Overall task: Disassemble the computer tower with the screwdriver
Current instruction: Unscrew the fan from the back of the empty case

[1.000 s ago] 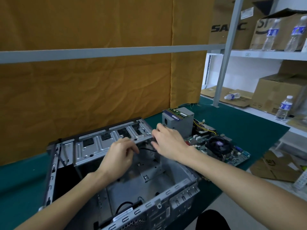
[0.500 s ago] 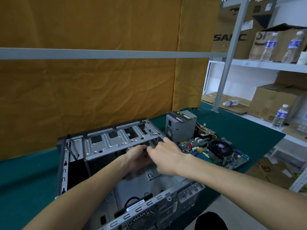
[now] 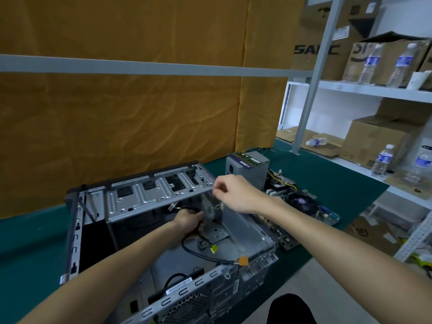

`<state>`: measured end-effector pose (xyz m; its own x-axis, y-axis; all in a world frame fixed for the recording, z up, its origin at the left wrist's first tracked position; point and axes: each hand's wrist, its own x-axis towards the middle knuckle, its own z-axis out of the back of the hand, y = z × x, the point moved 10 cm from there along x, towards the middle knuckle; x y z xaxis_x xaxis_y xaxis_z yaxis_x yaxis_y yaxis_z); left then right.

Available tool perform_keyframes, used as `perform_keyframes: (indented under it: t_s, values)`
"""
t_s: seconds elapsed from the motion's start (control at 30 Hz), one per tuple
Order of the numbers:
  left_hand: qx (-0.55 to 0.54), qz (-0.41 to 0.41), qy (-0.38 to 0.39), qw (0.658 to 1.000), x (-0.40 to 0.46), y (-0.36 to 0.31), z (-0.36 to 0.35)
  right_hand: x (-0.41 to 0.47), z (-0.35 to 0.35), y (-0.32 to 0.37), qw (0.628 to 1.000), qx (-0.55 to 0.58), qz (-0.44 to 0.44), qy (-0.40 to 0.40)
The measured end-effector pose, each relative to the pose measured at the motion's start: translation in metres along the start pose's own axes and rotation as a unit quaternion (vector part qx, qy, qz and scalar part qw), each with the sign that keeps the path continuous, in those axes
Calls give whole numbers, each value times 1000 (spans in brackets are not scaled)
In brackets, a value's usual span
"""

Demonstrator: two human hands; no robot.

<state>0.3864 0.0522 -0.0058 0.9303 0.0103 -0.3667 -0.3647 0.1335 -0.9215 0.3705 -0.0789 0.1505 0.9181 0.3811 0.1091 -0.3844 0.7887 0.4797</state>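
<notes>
Grey steel computer tower (image 3: 161, 195) lies open on the green mat. Since a moment ago the right hand (image 3: 236, 195) has lifted above the drive cage, fingers curled, contents unclear; the left hand (image 3: 189, 219) now grips black cables (image 3: 201, 251) deeper inside, apparently freeing wiring. No screwdriver is visible.

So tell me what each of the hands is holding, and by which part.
Left hand grips the black cable at its upper end inside the case. Right hand is curled, pinching; what it holds cannot be told.
</notes>
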Motion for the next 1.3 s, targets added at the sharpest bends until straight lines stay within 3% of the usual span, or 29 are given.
perform_keyframes:
  t_s: [0.07, 0.27, 0.47, 0.83, 1.03, 1.3]
  values:
    - [10, 5, 4, 1000, 5, -3, -6, 0, 10, -23, 998, 0, -38, -49]
    - [-79, 56, 58, 994, 11, 3, -30, -5, -10, -73, 982, -3, -178, -57]
    - [-132, 65, 73, 986, 11, -1, -38, -3, -11, -70, 983, -35, -154, -95]
    - [-224, 92, 149, 959, 8, -13, -46, -7, -13, -68, 987, 0, -142, -75]
    - [-93, 80, 132, 984, 7, -9, -46, -7, -15, -69, 986, 7, -149, -71]
    - [31, -3, 122, 992, 15, -24, -43, -5, -16, -68, 986, 12, -153, -67]
